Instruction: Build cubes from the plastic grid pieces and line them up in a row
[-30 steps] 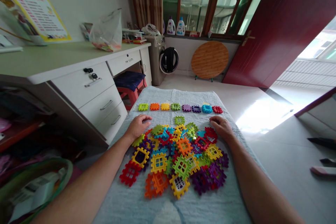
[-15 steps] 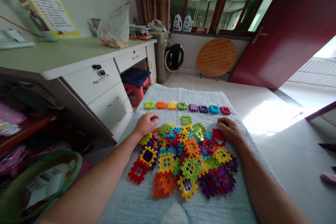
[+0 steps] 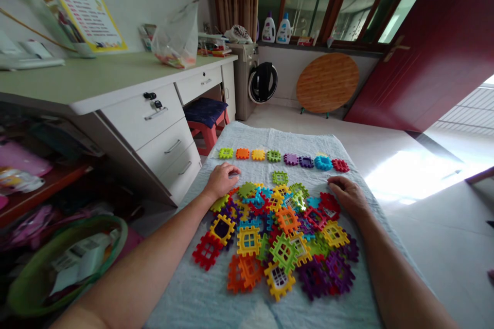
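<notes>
My left hand (image 3: 223, 181) rests on the cloth beside the far left edge of a pile of plastic interlocking tiles (image 3: 287, 219). Its fingers are loosely bent and it holds nothing. On the other side, my right hand (image 3: 349, 194) lies by the pile's right edge, open, with no tile in it. The tiles are square with notched edges, in red, orange, yellow, green, blue and purple, many with window-like lattices. One green tile (image 3: 280, 177) lies apart just beyond the pile. Farther off, a row of single tiles runs from a lime one (image 3: 226, 153) to a red one (image 3: 340, 165).
A pale blue cloth (image 3: 266, 136) covers the table. To the left stand a white desk (image 3: 154, 128) with drawers, a red stool (image 3: 208, 131) and a green-rimmed basket (image 3: 123, 229). Beyond are a washing machine (image 3: 243, 79), a round wooden tabletop (image 3: 328, 82) and a red door (image 3: 417, 56).
The camera has turned slightly left, so the scene sits farther right in view. Both hands and the tiles keep their places relative to each other.
</notes>
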Available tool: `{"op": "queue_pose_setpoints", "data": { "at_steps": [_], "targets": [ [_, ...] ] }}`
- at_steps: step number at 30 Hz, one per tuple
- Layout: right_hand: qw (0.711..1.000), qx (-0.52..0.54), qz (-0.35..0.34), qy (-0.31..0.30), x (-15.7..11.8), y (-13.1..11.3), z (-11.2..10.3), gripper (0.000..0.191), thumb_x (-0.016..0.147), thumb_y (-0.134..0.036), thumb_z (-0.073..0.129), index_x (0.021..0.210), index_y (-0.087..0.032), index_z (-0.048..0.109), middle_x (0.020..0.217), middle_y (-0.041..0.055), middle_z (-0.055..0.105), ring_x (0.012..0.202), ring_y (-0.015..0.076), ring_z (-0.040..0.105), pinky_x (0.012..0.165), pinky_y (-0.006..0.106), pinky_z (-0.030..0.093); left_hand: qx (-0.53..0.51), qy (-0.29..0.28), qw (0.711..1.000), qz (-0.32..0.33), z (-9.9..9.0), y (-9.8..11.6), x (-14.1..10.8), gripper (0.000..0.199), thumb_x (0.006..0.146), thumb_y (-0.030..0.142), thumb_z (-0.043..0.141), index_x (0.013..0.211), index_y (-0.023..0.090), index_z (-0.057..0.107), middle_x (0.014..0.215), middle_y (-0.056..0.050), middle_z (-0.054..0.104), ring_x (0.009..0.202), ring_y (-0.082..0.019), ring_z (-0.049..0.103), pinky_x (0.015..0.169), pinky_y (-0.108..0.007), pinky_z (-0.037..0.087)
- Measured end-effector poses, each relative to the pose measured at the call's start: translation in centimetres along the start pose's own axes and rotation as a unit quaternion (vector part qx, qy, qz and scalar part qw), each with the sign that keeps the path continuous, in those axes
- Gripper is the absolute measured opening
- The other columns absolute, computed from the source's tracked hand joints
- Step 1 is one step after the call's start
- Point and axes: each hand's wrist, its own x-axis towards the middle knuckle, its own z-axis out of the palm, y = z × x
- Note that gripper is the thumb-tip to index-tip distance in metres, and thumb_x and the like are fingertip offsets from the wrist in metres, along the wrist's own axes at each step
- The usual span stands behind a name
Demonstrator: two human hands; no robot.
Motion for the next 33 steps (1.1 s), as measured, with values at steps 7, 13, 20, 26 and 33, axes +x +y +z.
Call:
{"op": "queue_pose_setpoints", "data": {
  "at_steps": [7, 13, 20, 26, 33],
  "targets": [
    [1.0, -0.008, 0.007, 0.016, 0.1, -0.9, 0.0, 0.031, 0.072, -0.04, 0.052, 0.088, -0.018, 0.067, 0.072, 0.0024, 0.065, 0.066, 0.0176, 0.058, 0.065, 0.03, 0.046, -0.004, -0.005, 1.0, 0.015, 0.1, -0.1, 1.3, 0.018, 0.071, 0.021, 0.057, 0.084, 0.018, 0.07, 0.085, -0.004, 0.064, 0.081, -0.019, 0.062, 0.081, -0.031, 0.05],
    [1.0, -0.008, 0.007, 0.024, 0.4, -1.1, -0.1, 0.029, 0.072, -0.038, 0.051, 0.087, -0.018, 0.066, 0.076, 0.0032, 0.067, 0.07, 0.0184, 0.059, 0.067, 0.03, 0.047, -0.005, -0.012, 1.0, 0.026, 0.1, 0.1, 2.3, 0.018, 0.071, 0.022, 0.056, 0.082, 0.018, 0.069, 0.084, -0.004, 0.064, 0.08, -0.019, 0.062, 0.081, -0.032, 0.05],
    [0.999, -0.012, 0.013, 0.03, 0.7, -1.0, 0.2, 0.029, 0.074, -0.038, 0.05, 0.088, -0.019, 0.066, 0.076, 0.0033, 0.067, 0.07, 0.0187, 0.06, 0.069, 0.031, 0.047, -0.026, -0.01, 0.999, 0.033, 0.2, -0.2, 2.8, 0.017, 0.071, 0.024, 0.056, 0.08, 0.018, 0.069, 0.082, -0.004, 0.064, 0.078, -0.019, 0.062, 0.079, -0.033, 0.051],
    [0.999, -0.017, 0.005, 0.031, 1.0, -0.8, 0.0, 0.031, 0.072, -0.038, 0.049, 0.086, -0.017, 0.068, 0.075, 0.0039, 0.067, 0.068, 0.0184, 0.06, 0.067, 0.03, 0.046, -0.071, -0.019, 0.997, -0.01, -0.2, 0.0, 2.6, 0.02, 0.071, 0.027, 0.056, 0.084, 0.017, 0.067, 0.087, -0.005, 0.065, 0.083, -0.02, 0.062, 0.082, -0.034, 0.051],
    [1.0, -0.021, -0.005, 0.017, 1.4, -0.6, -0.2, 0.033, 0.072, -0.041, 0.049, 0.087, -0.017, 0.067, 0.072, 0.0037, 0.066, 0.065, 0.018, 0.059, 0.065, 0.03, 0.045, -0.108, -0.068, 0.991, -0.042, -0.9, 0.4, 2.0, 0.022, 0.067, 0.03, 0.061, 0.085, 0.018, 0.068, 0.092, -0.004, 0.068, 0.088, -0.021, 0.065, 0.083, -0.033, 0.051]
  ]
}}
